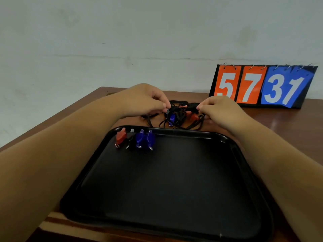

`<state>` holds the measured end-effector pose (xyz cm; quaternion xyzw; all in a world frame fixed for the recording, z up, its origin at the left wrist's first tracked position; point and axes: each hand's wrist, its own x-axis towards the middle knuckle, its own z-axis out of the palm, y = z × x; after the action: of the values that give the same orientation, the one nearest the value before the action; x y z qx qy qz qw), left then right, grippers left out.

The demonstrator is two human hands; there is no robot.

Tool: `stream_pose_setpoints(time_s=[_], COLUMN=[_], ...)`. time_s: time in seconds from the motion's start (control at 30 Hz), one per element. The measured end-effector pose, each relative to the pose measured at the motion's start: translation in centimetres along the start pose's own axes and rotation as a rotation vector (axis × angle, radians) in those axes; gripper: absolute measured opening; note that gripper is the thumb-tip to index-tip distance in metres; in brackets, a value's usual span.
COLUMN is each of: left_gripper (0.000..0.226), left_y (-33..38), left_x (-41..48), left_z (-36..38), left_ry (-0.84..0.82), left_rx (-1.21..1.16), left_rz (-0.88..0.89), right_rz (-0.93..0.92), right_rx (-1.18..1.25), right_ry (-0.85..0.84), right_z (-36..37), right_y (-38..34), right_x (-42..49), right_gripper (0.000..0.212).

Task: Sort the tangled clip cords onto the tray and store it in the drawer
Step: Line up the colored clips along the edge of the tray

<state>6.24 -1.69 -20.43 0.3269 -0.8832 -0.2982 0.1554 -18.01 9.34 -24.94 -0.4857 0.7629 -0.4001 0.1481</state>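
At the tray's [227, 142] far-left corner four clips already lie in a tidy row: a red clip [120, 137], then a black clip [130, 137] touching it, then two blue clips [145, 139] side by side. Their cords cannot be made out against the black tray. The rest of the tray is bare, and it sits at the near edge of the tabletop [288, 123]. Just beyond the tray's far rim, the left hand [145, 100] pinches a small part at the left side of the tangle of clip cords [176, 117], fingers closed on it; whether that is a clip or a strand is too blurred to tell. The tangle lies on the wood between the hands, black cords looped around a blue clip and at least one red one. The right hand [220, 109] grips the tangle's right side, fingertips clenched on cord near the red clip. At the far-right corner of the tabletop a flip number board [262, 84] stands against the wall. As a judgement, the sorting is partly done: four pieces placed, several still knotted, and the tray not yet stored. No drawer is in view.
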Motion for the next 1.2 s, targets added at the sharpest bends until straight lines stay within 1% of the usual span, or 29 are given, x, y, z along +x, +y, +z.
stream_pose_setpoints(time_s=[0.07, 0.17, 0.27, 0.37, 0.47, 0.67, 0.83, 1.03, 1.1, 1.2], left_gripper=[0.018, 0.022, 0.022, 0.021, 0.029, 0.040, 0.036, 0.034, 0.036, 0.039], left_y=[0.8, 1.3, 1.2, 0.4, -0.2, -0.3, -0.7, -1.2, -1.2, -1.3], left_x=[1.4, 3.0, 4.4, 5.5, 5.9, 6.1, 6.2, 6.4, 6.5, 6.5], left_z=[0.8, 1.6, 2.1, 2.6, 3.4, 4.4, 4.8, 5.2, 5.4, 5.6], left_ry=[-0.029, -0.071, -0.058, -0.041, -0.045, -0.036, 0.039, 0.035, 0.039, 0.024], left_rx=[0.020, -0.082, 0.021, 0.100, 0.111, 0.186, 0.186, 0.209, 0.224, 0.240], left_rz=[0.024, 0.040, 0.061, 0.030, 0.008, 0.053, 0.024, 0.007, 0.008, -0.002], right_rz=[-0.047, -0.096, -0.121, -0.138, -0.150, -0.152, -0.160, -0.120, -0.111, -0.112], right_rx=[-0.033, -0.116, -0.169, -0.204, -0.196, -0.156, -0.186, -0.175, -0.160, -0.109], right_ry=[0.005, -0.008, -0.042, -0.088, -0.094, -0.122, -0.121, -0.111, -0.101, -0.043], right_z=[0.5, 0.7, 1.0, 1.3, 1.4, 1.7, 1.8, 1.7, 1.6, 1.4], right_y=[1.4, 2.3, 2.8, 3.0, 3.1, 3.3, 3.2, 3.0, 3.1, 2.9], right_x=[0.5, 1.3, 2.0, 2.4, 2.7, 2.8, 2.8, 2.8, 2.7, 2.5], right_gripper=[0.016, 0.021, 0.025, 0.028, 0.030, 0.027, 0.025, 0.030, 0.029, 0.024])
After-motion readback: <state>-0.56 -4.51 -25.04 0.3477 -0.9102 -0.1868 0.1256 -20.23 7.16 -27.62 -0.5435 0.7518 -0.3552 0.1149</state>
